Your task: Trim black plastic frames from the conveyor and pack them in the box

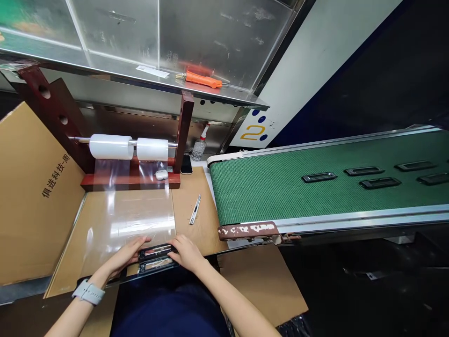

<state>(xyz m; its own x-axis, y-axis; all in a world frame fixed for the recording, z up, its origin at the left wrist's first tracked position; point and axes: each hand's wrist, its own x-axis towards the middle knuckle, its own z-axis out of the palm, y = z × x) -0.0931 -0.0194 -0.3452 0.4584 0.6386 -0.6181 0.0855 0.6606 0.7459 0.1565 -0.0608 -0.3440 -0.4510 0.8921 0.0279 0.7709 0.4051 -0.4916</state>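
My left hand (126, 255) and my right hand (187, 252) both grip the ends of a black rectangular frame part (154, 252) at the near edge of the cardboard-covered bench (196, 234). A second similar black part (156, 266) lies just below it, wrapped in shiny film. A sheet of clear plastic film (129, 220) runs from the parts back to two white film rolls (128, 148) on a rod in a dark red wooden stand (133, 180). A grey watch is on my left wrist.
A green conveyor belt (280, 187) at the right carries several black frame parts (319, 177). A utility knife (195, 208) lies on the bench. A spray bottle (199, 146), a phone (186, 164) and an orange tool (201, 79) on the steel shelf are behind. A cardboard wall (31, 196) stands left.
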